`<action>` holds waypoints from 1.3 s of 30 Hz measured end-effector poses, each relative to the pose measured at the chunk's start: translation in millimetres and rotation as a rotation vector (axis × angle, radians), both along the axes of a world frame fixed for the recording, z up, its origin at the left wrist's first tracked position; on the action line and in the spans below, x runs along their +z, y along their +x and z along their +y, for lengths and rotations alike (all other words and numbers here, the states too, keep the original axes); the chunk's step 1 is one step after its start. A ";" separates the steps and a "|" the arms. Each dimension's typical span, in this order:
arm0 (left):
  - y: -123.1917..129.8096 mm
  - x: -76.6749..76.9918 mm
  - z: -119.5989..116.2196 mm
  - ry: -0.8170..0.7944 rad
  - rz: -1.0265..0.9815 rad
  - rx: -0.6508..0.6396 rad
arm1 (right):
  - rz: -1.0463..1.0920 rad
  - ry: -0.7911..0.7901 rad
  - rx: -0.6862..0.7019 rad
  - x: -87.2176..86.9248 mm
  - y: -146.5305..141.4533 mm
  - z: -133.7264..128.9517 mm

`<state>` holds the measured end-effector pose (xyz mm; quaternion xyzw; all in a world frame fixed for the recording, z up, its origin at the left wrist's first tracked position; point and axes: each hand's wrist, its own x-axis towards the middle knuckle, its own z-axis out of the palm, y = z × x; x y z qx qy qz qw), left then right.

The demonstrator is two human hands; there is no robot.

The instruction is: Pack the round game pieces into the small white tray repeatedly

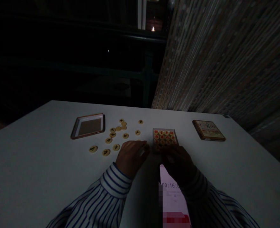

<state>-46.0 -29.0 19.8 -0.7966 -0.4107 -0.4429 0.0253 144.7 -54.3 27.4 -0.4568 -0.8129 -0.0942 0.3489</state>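
A small square box (176,133) holds rows of round Chinese chess pieces (162,137) with red characters. My right hand (179,163), in deep shadow, covers the box's near right part. Its fingers are bent together over the near row, and whatever they grip is hidden. Just left of the box, my left hand (131,156) has its thumb and fingers curled towards each other. Something dark shows at its fingertips, too dim to make out. Loose pieces, several with black characters, lie scattered beyond and left of this hand, among them one piece (116,147) close by.
A shallow open tray or lid (76,129) lies at the far left. On the right is a flat box with a printed cover (209,129). A lit phone (173,196) showing a timer lies under my right forearm. Behind the white table (47,152) hangs a string curtain (201,57).
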 end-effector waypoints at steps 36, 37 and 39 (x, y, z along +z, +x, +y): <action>21.8 1.6 -11.9 -0.193 0.009 -0.072 | 0.364 -0.216 -0.002 8.0 12.9 1.4; 22.7 1.2 -11.5 -0.179 -0.003 -0.066 | 0.360 -0.211 -0.010 8.5 13.6 1.5; 24.4 0.6 -10.2 -0.152 -0.024 -0.059 | 0.361 -0.195 -0.028 8.6 15.7 2.2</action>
